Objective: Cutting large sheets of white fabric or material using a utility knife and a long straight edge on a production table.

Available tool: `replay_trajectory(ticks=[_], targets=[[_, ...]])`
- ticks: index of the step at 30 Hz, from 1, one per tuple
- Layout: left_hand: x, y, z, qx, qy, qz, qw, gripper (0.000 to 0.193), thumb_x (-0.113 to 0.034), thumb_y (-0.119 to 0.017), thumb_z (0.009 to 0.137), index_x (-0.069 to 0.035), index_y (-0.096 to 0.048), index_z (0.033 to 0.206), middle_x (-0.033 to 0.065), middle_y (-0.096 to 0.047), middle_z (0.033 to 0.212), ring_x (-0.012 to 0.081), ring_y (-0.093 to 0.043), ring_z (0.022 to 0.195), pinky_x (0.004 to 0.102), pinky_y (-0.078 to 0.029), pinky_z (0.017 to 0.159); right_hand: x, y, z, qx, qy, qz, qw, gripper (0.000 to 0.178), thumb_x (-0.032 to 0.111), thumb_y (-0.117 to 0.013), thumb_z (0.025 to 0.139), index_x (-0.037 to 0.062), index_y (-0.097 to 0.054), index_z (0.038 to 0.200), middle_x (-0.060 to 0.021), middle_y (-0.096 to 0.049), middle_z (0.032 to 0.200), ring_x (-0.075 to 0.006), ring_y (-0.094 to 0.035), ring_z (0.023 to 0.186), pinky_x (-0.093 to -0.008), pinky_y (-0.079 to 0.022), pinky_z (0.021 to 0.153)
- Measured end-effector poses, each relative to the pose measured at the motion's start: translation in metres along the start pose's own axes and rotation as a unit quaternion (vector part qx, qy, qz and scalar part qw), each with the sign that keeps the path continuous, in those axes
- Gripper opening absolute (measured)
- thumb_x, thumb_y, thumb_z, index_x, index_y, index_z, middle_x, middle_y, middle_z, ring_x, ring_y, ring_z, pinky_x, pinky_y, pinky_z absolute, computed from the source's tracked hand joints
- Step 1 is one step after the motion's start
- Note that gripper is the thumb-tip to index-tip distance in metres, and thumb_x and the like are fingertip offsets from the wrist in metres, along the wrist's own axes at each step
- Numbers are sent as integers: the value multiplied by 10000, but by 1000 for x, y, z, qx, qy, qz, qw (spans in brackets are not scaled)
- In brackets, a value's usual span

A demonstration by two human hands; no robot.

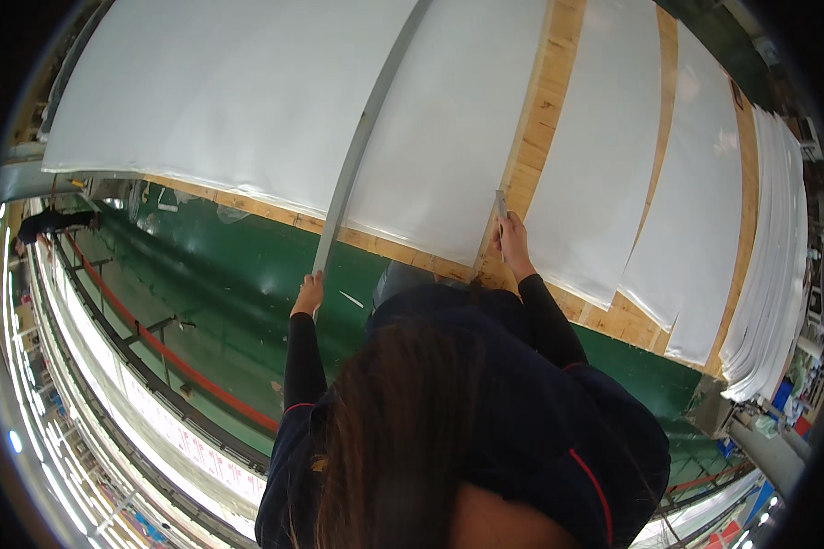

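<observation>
My left hand (308, 296) is closed around the near end of a long grey straightedge (350, 165). That bar lies across a large white sheet (201, 91) and sticks out past the table's near edge. In my right hand (515, 245) is a slim utility knife (501, 206), its tip pointing away from me. The knife is over a strip of bare wooden table (540, 110), between the sheet and a cut white piece (595, 137) to the right. Whether its blade touches anything, I cannot tell.
Another cut white piece (702, 201) lies farther right, and beyond it a stack of white sheets (771, 247) at the table's end. Below the near edge is a green floor (220, 252). A red rail (169, 357) runs along the left, with another person (50, 224) beyond.
</observation>
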State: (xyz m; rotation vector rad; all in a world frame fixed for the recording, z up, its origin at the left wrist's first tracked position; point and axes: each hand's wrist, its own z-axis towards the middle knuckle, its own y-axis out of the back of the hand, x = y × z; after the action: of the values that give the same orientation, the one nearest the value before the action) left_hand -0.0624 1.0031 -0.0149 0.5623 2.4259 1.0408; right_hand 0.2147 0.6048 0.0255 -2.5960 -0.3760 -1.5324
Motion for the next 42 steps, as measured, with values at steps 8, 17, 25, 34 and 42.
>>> replay_trajectory(ticks=[8, 17, 25, 34, 42], targets=[[-30, -6, -7, -48, -31, -191, 980, 492, -432, -335, 888, -10, -436, 1120, 246, -531, 1041, 421, -473, 1015, 452, -369, 849, 24, -61, 20, 147, 60, -79, 984, 211, 179, -371, 879, 34, -503, 959, -36, -484, 560, -87, -449, 433, -237, -370, 412], [-6, -15, -8, -77, 37, -227, 970, 479, -484, -385, 847, -144, -457, 1177, 157, -562, 1068, 344, -509, 1025, 448, -374, 847, 67, -185, 59, 322, 413, -421, 740, 223, 180, -516, 822, 141, -591, 1028, -99, -544, 778, -252, -546, 734, -344, -447, 633], [-39, 5, -21, -59, 88, -177, 978, 427, -471, -409, 849, -195, -476, 1168, 125, -583, 1032, 292, -518, 1023, 464, -345, 847, 71, -259, 103, 422, 646, -484, 413, 201, 214, -539, 803, 242, -632, 979, -31, -493, 710, -188, -527, 684, -308, -439, 579], [-34, 5, -22, -57, 91, -195, 975, 409, -464, -434, 845, -203, -490, 1154, 86, -595, 996, 254, -535, 981, 439, -347, 818, 59, -264, 109, 396, 710, -442, 379, 237, 107, -508, 744, 155, -604, 955, -26, -494, 711, -163, -521, 683, -271, -432, 544], [-36, 6, -22, -68, 95, -189, 975, 395, -453, -435, 849, -199, -495, 1146, 75, -597, 980, 248, -538, 971, 439, -340, 811, 61, -267, 106, 383, 723, -448, 360, 200, 116, -535, 726, 135, -597, 915, -22, -496, 689, -156, -519, 658, -253, -428, 521]])
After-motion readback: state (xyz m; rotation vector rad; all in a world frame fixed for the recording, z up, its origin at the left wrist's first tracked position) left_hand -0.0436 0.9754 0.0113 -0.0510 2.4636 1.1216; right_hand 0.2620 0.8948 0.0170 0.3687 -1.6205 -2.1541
